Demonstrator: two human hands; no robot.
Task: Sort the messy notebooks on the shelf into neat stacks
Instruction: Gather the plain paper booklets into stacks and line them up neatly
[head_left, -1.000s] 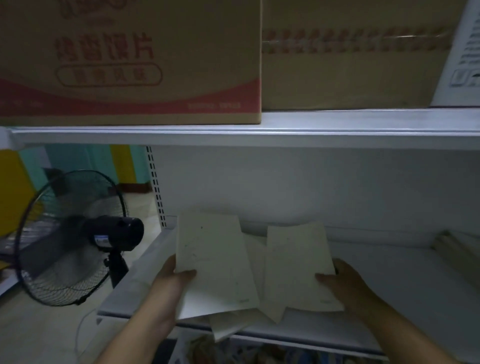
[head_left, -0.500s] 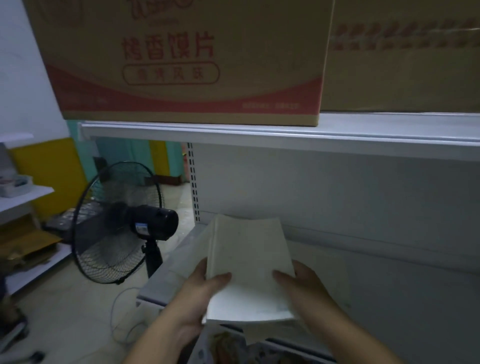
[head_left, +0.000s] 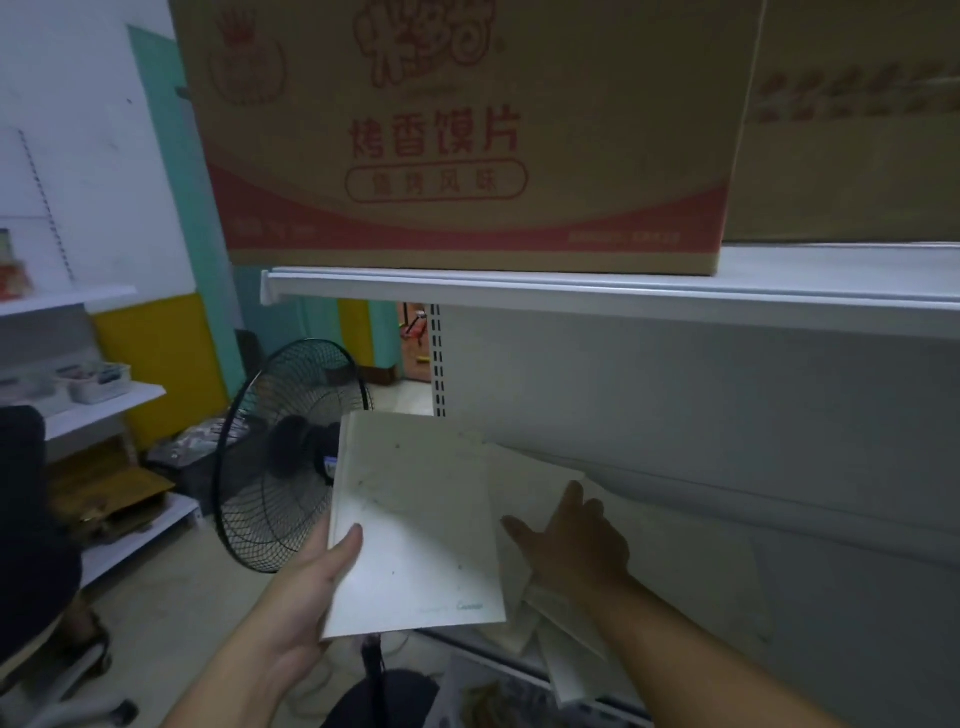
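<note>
My left hand grips a pale cream notebook by its lower left edge, thumb on the cover, lifted off the shelf in front of the fan. My right hand lies flat with straight fingers on the other cream notebooks, which sit askew on the white shelf. Some of them stick out over the shelf's front edge below my right wrist. The held notebook covers the left part of that pile.
A black standing fan stands on the floor left of the shelf. Cardboard boxes rest on the upper shelf close overhead. White side shelves and a dark chair are at the far left.
My left hand has lifted one notebook up and to the left, away from the pile. My right hand let go of it and now rests on the notebooks left on the shelf.
</note>
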